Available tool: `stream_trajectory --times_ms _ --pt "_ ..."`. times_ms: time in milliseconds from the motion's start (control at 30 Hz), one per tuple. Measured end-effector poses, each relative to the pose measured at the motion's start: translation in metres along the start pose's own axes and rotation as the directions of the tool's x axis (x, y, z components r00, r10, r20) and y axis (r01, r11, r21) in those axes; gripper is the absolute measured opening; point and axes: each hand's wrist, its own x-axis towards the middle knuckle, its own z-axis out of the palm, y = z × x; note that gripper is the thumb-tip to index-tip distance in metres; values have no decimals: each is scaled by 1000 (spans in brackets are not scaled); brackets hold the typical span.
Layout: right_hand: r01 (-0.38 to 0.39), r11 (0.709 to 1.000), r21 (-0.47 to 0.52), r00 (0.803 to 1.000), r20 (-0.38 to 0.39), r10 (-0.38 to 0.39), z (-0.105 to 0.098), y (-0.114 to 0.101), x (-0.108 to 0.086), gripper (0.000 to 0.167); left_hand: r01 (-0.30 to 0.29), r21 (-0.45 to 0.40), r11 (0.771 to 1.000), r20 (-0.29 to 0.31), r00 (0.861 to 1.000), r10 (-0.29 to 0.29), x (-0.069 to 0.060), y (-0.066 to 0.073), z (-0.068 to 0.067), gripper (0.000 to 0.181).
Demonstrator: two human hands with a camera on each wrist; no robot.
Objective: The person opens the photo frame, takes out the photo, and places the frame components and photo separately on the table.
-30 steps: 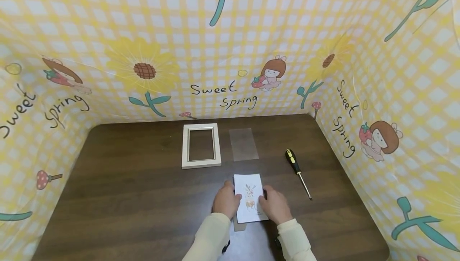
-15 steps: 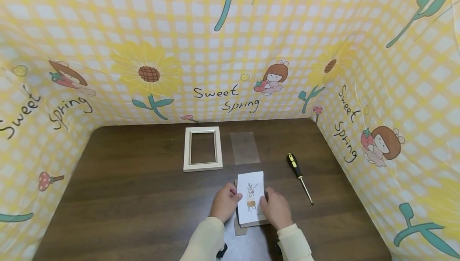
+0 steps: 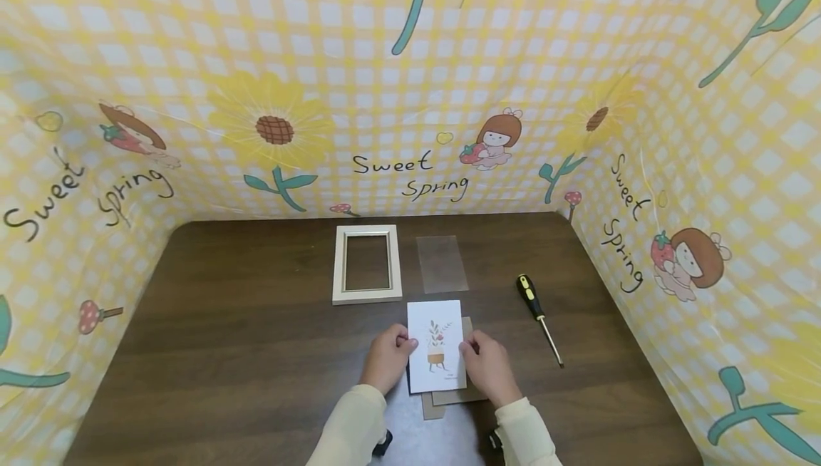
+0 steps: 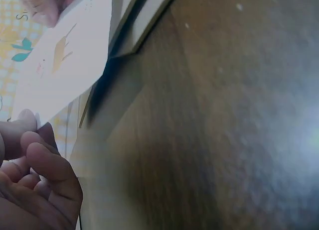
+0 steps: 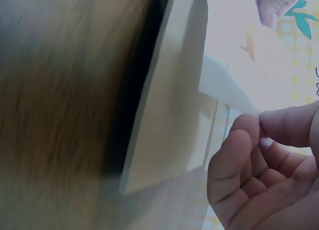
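A white card [image 3: 435, 346] printed with a potted plant is held up between both hands. The left hand [image 3: 388, 359] pinches its left edge between thumb and fingers, and the right hand [image 3: 490, 368] pinches its right edge. In the right wrist view the card [image 5: 234, 36] lifts and curves away from a brown backing board [image 5: 167, 110]. That backing board [image 3: 457, 397] lies under the card, shifted to the right, with a tan strip sticking out below it. In the left wrist view, thumb and fingertips of the left hand [image 4: 42, 170] meet at the card's corner.
A cream picture frame [image 3: 341, 266] lies at the back of the dark wooden table [image 3: 244, 352]. Beside it is a clear sheet [image 3: 442, 264]. A black and yellow screwdriver [image 3: 539, 316] lies to the right. Patterned cloth [image 3: 385, 95] walls the table's back and sides.
The card has come away from the backing board and moved left, uncovering the board's right side. The left hand has moved left with it; the right hand has stayed about where it was.
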Motion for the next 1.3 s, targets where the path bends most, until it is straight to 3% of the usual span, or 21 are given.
stream_trajectory --times_ms 100,267,300,367,500,600,733,900,1100,1200,1300 --pt "30 999 28 1000 5 -31 4 -4 1 12 17 29 999 -10 1000 -17 -2 -2 -5 6" --pt "56 997 51 998 17 -57 10 -9 0 6 -3 128 992 -29 1000 6 -7 -3 -13 22" --pt "59 997 55 998 19 -60 11 -10 -1 2 -19 154 988 -29 999 24 -8 -2 -14 26" --pt "68 996 66 997 23 -69 13 -13 -2 14 -60 208 976 -27 997 67 -11 0 -17 32" --pt "68 994 79 996 48 -72 18 -17 -4 37 -175 332 927 -36 980 198 -16 2 -22 35" --pt "96 993 73 993 56 -100 23 -20 -4 41 -212 419 883 -41 967 251 -19 3 -24 37" --pt "162 985 67 984 63 -166 30 -23 -5 44 -207 493 845 -35 966 257 -22 2 -28 39" --pt "169 984 56 980 92 -174 38 -27 -7 47 -165 511 844 -46 975 218 -25 -1 -34 41" --pt "172 984 54 977 116 -178 49 -34 -11 47 -163 528 833 -71 969 235 -27 -13 -41 41" --pt "175 984 35 975 131 -178 54 -38 -14 48 -174 568 805 -85 960 267 -29 -21 -45 43" --pt "207 978 7 968 146 -206 59 -41 -16 50 -193 621 760 -93 944 316 -32 -27 -50 46"
